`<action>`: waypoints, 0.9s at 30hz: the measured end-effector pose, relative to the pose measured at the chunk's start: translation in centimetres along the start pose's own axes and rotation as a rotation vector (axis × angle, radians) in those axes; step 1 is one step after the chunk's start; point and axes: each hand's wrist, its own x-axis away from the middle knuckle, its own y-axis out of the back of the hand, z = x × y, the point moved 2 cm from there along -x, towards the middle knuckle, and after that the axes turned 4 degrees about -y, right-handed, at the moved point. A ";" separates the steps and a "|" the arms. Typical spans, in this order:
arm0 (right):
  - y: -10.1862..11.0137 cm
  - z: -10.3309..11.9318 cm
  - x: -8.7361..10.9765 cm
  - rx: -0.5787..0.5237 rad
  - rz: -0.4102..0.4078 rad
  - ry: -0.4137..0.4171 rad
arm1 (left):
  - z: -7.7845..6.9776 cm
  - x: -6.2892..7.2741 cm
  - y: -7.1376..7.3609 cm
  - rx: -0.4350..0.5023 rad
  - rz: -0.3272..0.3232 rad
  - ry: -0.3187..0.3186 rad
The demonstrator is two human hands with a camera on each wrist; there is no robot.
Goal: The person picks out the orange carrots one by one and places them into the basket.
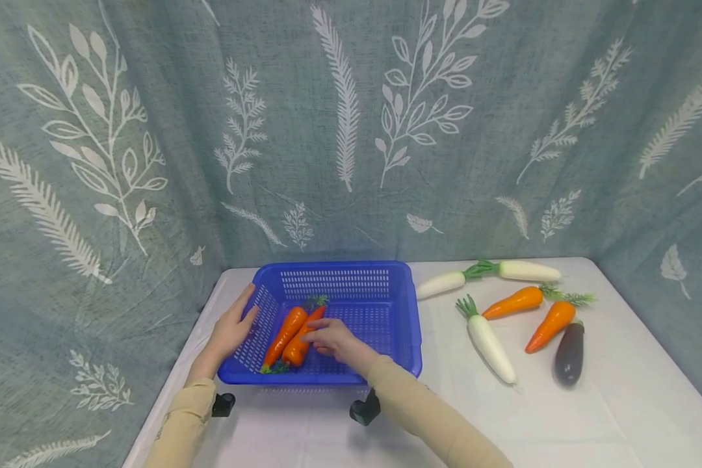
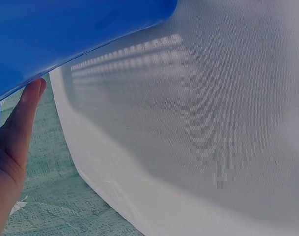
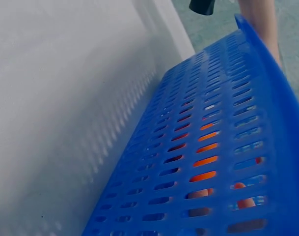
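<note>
A blue plastic basket with slotted walls holds two orange carrots with green tops, the left carrot and the right carrot, side by side in its left half. My right hand reaches over the front right of the basket, fingertips at the right carrot, fingers loosely bent. My left hand rests at the basket's left rim with fingers fairly straight and the thumb toward the inside. In the left wrist view, straight fingers meet the blue rim from outside. Through the slots in the right wrist view, orange shows.
Right of the basket on the white table lie several vegetables: a white radish, two more radishes at the back, two carrots and an eggplant. A patterned green curtain hangs behind and along the sides.
</note>
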 end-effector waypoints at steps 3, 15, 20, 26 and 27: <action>0.1 0.2 0.3 -0.001 0.010 0.003 | 0.0 0.1 0.0 0.002 0.003 -0.003; 1.1 0.3 1.1 -0.001 0.060 0.028 | 0.1 0.1 0.1 0.004 -0.003 -0.022; 1.8 0.2 1.5 0.009 0.090 0.048 | -0.1 0.2 0.0 0.008 -0.008 -0.021; 2.2 0.3 1.9 0.042 0.092 0.069 | -0.3 0.5 0.1 0.007 -0.009 -0.023; 2.3 0.3 2.0 0.042 0.094 0.070 | -0.2 0.5 0.1 0.005 -0.009 -0.023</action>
